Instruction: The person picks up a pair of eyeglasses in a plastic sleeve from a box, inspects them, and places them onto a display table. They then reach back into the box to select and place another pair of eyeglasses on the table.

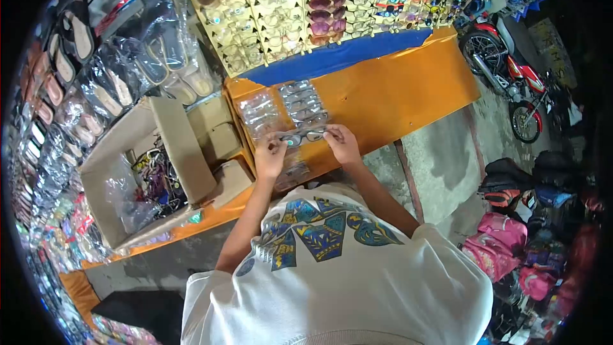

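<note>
a pair of glasses (pixel 302 137) is gripped at both ends by the left hand (pixel 271 153) and the right hand (pixel 343 144) above an orange table (pixel 389 99), near which displayed sunglasses (pixel 319 2), a cardboard box (pixel 183 148) and a red motorcycle (pixel 525 74) are seen.

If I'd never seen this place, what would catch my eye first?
Probably the rows of eyewear spread across the top. Next, near the centre, come the glasses held between the left hand and right hand, then the red motorcycle at the upper right.
</note>
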Tool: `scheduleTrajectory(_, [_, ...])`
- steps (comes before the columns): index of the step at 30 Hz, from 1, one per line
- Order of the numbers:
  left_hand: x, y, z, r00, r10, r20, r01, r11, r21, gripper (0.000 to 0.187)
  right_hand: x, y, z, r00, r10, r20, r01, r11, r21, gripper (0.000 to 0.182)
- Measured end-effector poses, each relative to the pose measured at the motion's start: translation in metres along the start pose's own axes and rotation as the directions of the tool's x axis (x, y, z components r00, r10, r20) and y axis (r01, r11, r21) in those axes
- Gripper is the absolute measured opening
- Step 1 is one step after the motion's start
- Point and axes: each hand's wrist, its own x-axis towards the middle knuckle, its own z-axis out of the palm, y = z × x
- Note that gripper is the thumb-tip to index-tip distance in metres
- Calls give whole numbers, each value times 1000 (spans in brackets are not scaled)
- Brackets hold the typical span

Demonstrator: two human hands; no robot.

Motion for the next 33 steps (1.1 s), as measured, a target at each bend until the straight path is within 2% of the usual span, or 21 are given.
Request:
scheduleTrajectory(2, [11,-38,33,997,-4,-78,19,981,192,41,22,33,-28,994,-64,86,80,979,-189,33])
scheduleTrajectory(3, [19,-80,50,991,21,-136,4,983,181,42,28,37,-34,997,9,79,8,977,-213,37])
scheduleTrajectory(4, [22,-88,60,989,16,-146,10,984,179,42,35,43,-39,996,11,89,8,976,-216,37])
scheduleTrajectory(6, [25,-92,74,991,-116,-63,129,949,287,40,50,57,-49,995,19,98,16,937,-348,38])
scheduleTrajectory(7, [26,-85,83,991,-112,-76,128,959,254,43,59,69,-55,994,70,87,-32,926,-377,41])
scheduleTrajectory(10, [31,-74,97,981,-193,19,171,907,386,43,86,109,-72,989,90,119,-44,939,-342,44])
scheduleTrajectory(11, [34,-71,101,955,-288,68,243,894,377,45,91,121,-77,988,99,122,-52,939,-339,44])
scheduleTrajectory(13, [39,-111,109,957,-277,90,225,899,375,47,99,136,-83,991,12,136,40,925,-378,45])
scheduleTrajectory(15, [39,-132,113,959,-261,109,205,907,368,48,103,133,-85,982,62,178,8,929,-370,46])
scheduleTrajectory(17, [36,-139,116,957,-255,140,236,962,135,55,110,131,-86,969,106,222,-18,930,-366,46])
scheduleTrajectory(18, [37,-127,115,956,-261,133,243,960,137,55,113,142,-88,972,71,224,22,923,-385,47])
scheduleTrajectory(20, [42,-90,111,857,-419,298,401,908,125,56,114,150,-90,972,41,232,57,915,-400,49])
scheduleTrajectory(23, [45,-141,120,862,-466,199,432,881,192,51,118,148,-90,964,94,248,25,899,-437,52])
scheduleTrajectory(25, [46,-99,122,857,-471,210,436,879,194,52,124,161,-92,946,237,222,-120,891,-438,53])
scheduleTrajectory(26, [46,-83,124,850,-475,226,439,877,194,53,124,156,-92,946,236,222,-120,892,-436,53])
scheduleTrajectory(27, [47,-94,126,850,-475,227,438,877,196,53,122,143,-92,939,237,250,-103,887,-451,42])
scheduleTrajectory(28, [47,-117,127,868,-407,284,395,913,100,55,121,134,-92,931,238,279,-86,881,-465,31])
scheduleTrajectory(29, [48,-129,127,883,-332,332,352,936,0,57,122,141,-94,931,236,277,-86,882,-463,31])
scheduleTrajectory(30, [49,-118,126,884,-329,332,347,938,3,57,125,157,-97,929,221,296,-77,900,-430,27])
scheduleTrajectory(32, [52,-85,122,773,-544,326,544,833,101,57,126,156,-98,927,202,316,-65,917,-394,24])
scheduleTrajectory(33, [51,-97,123,775,-543,324,542,834,101,57,121,135,-96,918,151,367,-38,954,-298,29])
